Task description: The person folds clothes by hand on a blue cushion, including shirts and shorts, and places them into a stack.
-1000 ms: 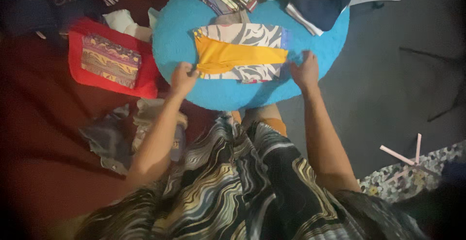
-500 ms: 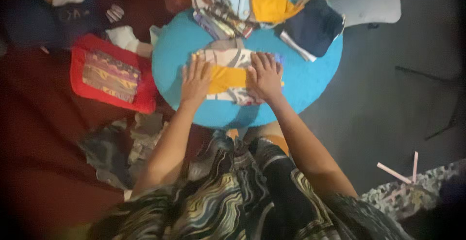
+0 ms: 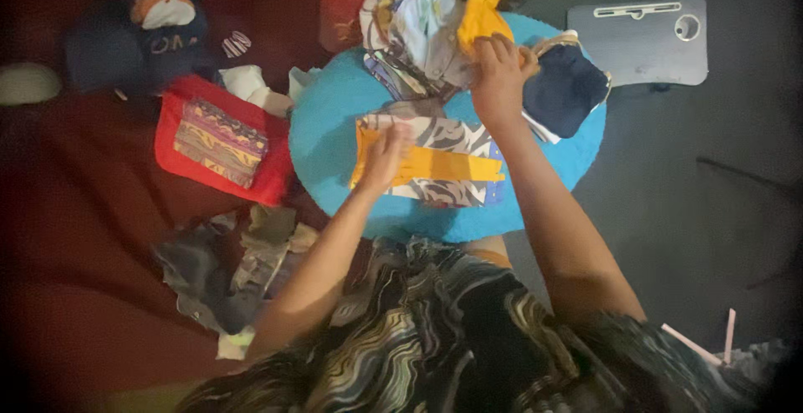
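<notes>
The folded cloth with a yellow band and black-and-white swirl print lies at frame centre on the round turquoise fuzzy cushion, its long axis running left to right, tilted slightly down at the right. My left hand rests on its left end; I cannot tell whether the fingers pinch it. My right hand is clamped on a loose yellow fabric piece at the pile of mixed printed cloths, upper centre. I judge pulling that piece could drag the pile onto the fold. A dark navy cloth lies right; a red cloth with patterned patch left.
</notes>
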